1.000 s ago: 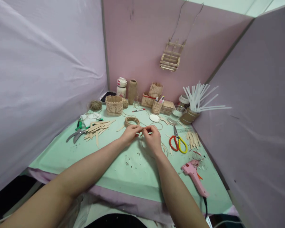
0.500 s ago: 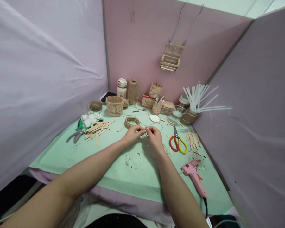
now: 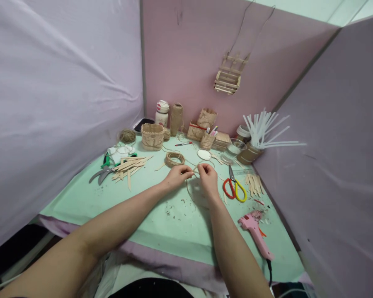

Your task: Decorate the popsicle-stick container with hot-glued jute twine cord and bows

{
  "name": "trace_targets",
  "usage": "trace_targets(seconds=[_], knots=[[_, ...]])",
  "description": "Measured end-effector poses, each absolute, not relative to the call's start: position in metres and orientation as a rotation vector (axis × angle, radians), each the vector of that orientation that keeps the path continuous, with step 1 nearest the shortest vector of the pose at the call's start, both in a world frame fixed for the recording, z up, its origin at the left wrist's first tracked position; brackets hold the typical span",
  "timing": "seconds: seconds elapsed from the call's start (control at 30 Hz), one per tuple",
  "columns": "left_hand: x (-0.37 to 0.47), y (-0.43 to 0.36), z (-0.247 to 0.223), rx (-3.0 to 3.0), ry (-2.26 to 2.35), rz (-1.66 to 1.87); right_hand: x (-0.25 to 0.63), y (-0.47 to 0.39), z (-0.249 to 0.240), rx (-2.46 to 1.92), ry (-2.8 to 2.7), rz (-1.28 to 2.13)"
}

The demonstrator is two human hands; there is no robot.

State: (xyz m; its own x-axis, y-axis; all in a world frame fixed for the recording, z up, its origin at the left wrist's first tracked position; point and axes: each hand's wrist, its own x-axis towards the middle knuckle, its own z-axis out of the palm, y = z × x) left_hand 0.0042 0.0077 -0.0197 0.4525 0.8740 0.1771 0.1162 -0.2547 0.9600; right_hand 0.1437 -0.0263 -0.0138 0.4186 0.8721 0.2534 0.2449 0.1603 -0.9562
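Hands [image 3: 209,178] wider apart, twine [image 3: 195,170] seemingly between.

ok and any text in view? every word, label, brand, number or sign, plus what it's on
No text can be read for certain. Possible spots:
White bottle: pink mark near the top, too small to read.
Clear ruler: any numbers too faint and small.
Pink glue gun: dark red patch on the body, can't tell if it's lettering.
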Motion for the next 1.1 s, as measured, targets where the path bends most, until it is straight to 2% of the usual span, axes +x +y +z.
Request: trace_targets(seconds=[0.5,0.67,0.83,1.1], knots=[[0.005,0.008,-0.018,1.529,0.921,1.035,0.141,-0.035,-0.001,-1.374,-1.130,0.715],[0.002,0.017,-0.022,1.667,0.912,1.166,0.143,-0.031,-0.010,-1.427,-1.185,0.774],[0.000,0.021,-0.022,1.894,0.879,1.146,0.144,-0.027,-0.018,-1.277,-1.117,0.963],[-0.001,0.014,-0.014,2.029,0.900,1.060,0.144,-0.025,-0.017,-1.214,-1.083,0.926]])
